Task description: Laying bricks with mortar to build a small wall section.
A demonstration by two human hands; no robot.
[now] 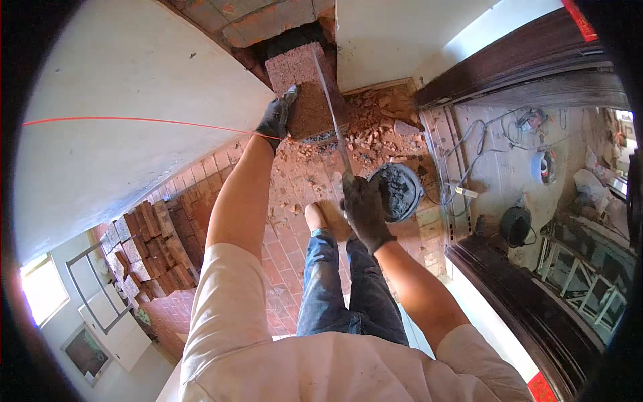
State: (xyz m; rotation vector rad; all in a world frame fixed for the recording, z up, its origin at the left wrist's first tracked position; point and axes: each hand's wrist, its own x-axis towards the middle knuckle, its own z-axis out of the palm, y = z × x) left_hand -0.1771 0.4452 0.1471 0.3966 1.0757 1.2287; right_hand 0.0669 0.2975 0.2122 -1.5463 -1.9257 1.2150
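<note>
My left hand [276, 115], in a dark glove with a pale thumb tip, rests against the left edge of a reddish brick block [301, 90]. Its thumb stretches along the block, and the other fingers are partly hidden. A long, thin metal-bladed tool [327, 94], seen almost edge-on, runs up across the block's right side. My gloved right hand [363, 208] is closed around its lower end. Just right of that hand stands a round black bucket [396, 192] of wet grey mortar. A taut red string [147, 120] crosses from the left to my left wrist.
Broken brick rubble [375, 130] covers the floor around the block. Several bricks are stacked [151, 251] by the white wall [147, 87] at left. A dark wooden door frame [516, 321] stands at right; loose cables [475, 141] and a second bucket [516, 225] lie beyond it.
</note>
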